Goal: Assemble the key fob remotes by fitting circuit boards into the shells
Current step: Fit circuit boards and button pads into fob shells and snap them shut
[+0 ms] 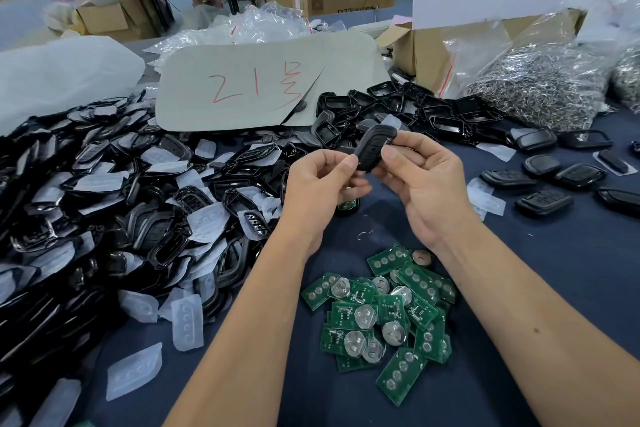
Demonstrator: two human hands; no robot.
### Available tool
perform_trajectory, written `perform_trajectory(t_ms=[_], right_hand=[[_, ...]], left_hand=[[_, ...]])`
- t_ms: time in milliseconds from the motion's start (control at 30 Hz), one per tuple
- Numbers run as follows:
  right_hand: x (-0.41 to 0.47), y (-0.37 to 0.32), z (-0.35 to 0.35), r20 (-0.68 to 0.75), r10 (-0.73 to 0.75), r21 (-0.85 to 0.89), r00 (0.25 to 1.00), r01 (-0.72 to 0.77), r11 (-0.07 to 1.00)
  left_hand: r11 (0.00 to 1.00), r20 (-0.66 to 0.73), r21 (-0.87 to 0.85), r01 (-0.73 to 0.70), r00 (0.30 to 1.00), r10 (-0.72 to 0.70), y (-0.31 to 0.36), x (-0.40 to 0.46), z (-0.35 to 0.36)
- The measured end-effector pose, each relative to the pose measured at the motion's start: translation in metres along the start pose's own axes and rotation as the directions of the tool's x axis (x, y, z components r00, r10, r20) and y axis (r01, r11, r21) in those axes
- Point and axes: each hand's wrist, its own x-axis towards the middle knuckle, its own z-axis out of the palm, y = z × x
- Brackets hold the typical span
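Black key fob held up above the dark blue table cover, centre of scene, between both hands. Left hand pinching lower left edge of fob, thumb on top, other fingers curled under. Right hand gripping right side, thumb tip pressed on front face, fingers wrapped behind. Two-sided grip judged as squeezing shell halves shut, or checking the seam; cannot tell from this angle whether a board is already inside.

Loose pile of green circuit boards lying near, just right of centre, below the wrists: close for quick picking. One more green board partly hidden beneath left hand.

Large heap of empty black shells with translucent button pads filling left side, spilling toward far centre. Closed fobs spread apart at right, judged the done lot, kept separate from raw parts.

Far: grey sheet with red marking, bag of metal rings, cardboard box.

Likely next: set fob with the right-hand group, take fresh board.
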Motion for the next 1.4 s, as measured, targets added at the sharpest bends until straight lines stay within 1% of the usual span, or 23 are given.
perform_trajectory(t_ms=[67,167,267,367,533,633,767,900,967,1000,1033,1100,1133,1200,1300,1333,1367,1400], right_hand=[[0.0,-0.001,0.0,-0.037,-0.011,-0.039,0.999,0.01,0.999],[-0.002,0.0,0.002,-0.03,-0.019,-0.068,0.999,0.017,0.998],[-0.004,0.0,0.004,0.019,-0.011,-0.032,1.0,0.012,0.999],[-0.004,-0.001,0.005,0.052,0.016,0.041,0.999,-0.019,0.999],[-0.002,-0.003,0.005,0.074,0.082,0.148,0.994,-0.092,0.985],[-0.003,-0.005,0.006,0.047,0.088,0.174,0.995,-0.095,0.98],[-0.005,-0.001,0.007,-0.042,0.058,0.116,0.997,-0.053,0.992],[-0.005,-0.002,0.011,-0.062,0.025,0.091,0.998,-0.02,0.996],[-0.005,-0.001,0.011,-0.067,0.013,0.067,0.998,-0.009,0.998],[-0.005,0.001,0.01,-0.065,0.002,0.037,0.998,0.001,0.999],[-0.005,0.002,0.01,-0.061,-0.013,-0.009,0.998,0.013,1.0],[-0.005,0.006,0.01,-0.052,-0.053,-0.125,0.997,0.047,0.991],[-0.005,0.007,0.011,-0.053,-0.075,-0.183,0.996,0.065,0.981],[-0.006,0.008,0.012,-0.059,-0.116,-0.261,0.991,0.097,0.96],[-0.005,0.008,0.011,-0.074,-0.15,-0.267,0.986,0.126,0.955],[-0.005,0.008,0.011,-0.078,-0.155,-0.26,0.985,0.13,0.957],[-0.005,0.008,0.01,-0.083,-0.156,-0.253,0.984,0.131,0.959],[-0.005,0.008,0.01,-0.087,-0.153,-0.244,0.984,0.128,0.961]], left_hand=[[0.995,0.015,0.076,-0.068,0.998,0.067,0.0,-0.001,-0.001],[0.987,0.035,0.078,-0.14,0.99,0.138,0.002,-0.002,-0.002],[0.992,0.037,0.062,-0.11,0.994,0.107,0.004,-0.002,-0.006],[0.998,0.053,0.039,-0.057,0.997,0.055,0.005,-0.002,-0.007],[1.0,0.099,-0.03,-0.005,0.995,0.008,0.007,-0.003,-0.006],[0.999,0.138,-0.033,-0.006,0.99,0.01,0.009,-0.005,-0.003],[1.0,0.127,0.005,0.009,0.992,-0.01,0.011,-0.005,-0.003],[0.998,0.142,-0.038,0.04,0.989,-0.034,0.014,-0.005,-0.007],[1.0,0.12,-0.007,-0.009,0.993,0.009,0.015,-0.005,-0.007],[0.996,0.097,0.059,-0.068,0.993,0.062,0.015,-0.004,-0.008],[0.973,0.071,0.172,-0.155,0.987,0.145,0.014,-0.002,-0.009],[0.853,0.07,0.419,-0.31,0.948,0.31,0.012,0.001,-0.009],[0.798,0.084,0.49,-0.351,0.93,0.358,0.012,0.001,-0.009],[0.723,0.114,0.563,-0.401,0.904,0.413,0.01,-0.001,-0.005],[0.595,0.169,0.646,-0.478,0.85,0.499,0.006,-0.003,0.0],[0.568,0.176,0.659,-0.493,0.835,0.521,0.005,-0.003,0.002],[0.565,0.171,0.662,-0.493,0.832,0.527,0.005,-0.003,0.003],[0.583,0.167,0.651,-0.487,0.841,0.515,0.005,-0.002,0.002]])
